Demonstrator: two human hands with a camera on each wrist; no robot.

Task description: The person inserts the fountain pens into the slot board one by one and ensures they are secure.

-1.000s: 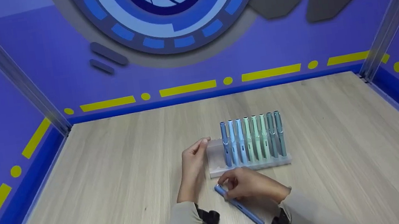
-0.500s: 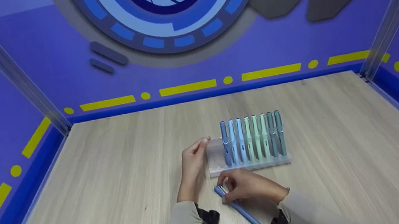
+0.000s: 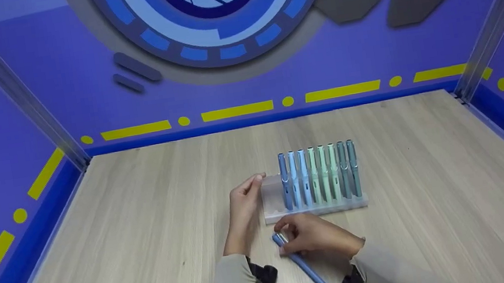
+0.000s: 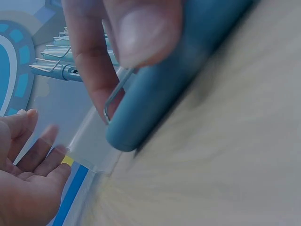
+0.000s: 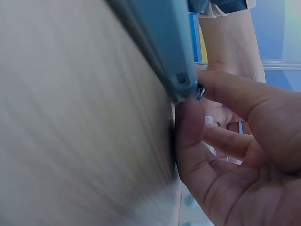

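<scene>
A blue clip-cap pen [image 3: 311,272] lies slanted in front of a clear pen rack [image 3: 273,196], its capped end toward the rack. My right hand [image 3: 317,235] pinches it near the cap between thumb and fingers. The left wrist view shows the metal clip on the pen [image 4: 146,106] beside those fingertips. At the rack's left end, my left hand [image 3: 244,206] holds the edge, thumb and forefinger at the upper corner. Through the clear plastic, some fingers of the left hand [image 4: 35,183] show in the left wrist view.
Several pens [image 3: 324,175] stand upright in the rack, running from blue through light green to dark green. The rack's left part is bare. A wooden tabletop [image 3: 145,225] lies around, bounded by blue-purple walls [image 3: 245,90] at the back and sides.
The pen has rolled in my right fingers, bringing its clip into view, and its lower end has swung slightly left and nearer to me. The left hand and rack have stayed put.
</scene>
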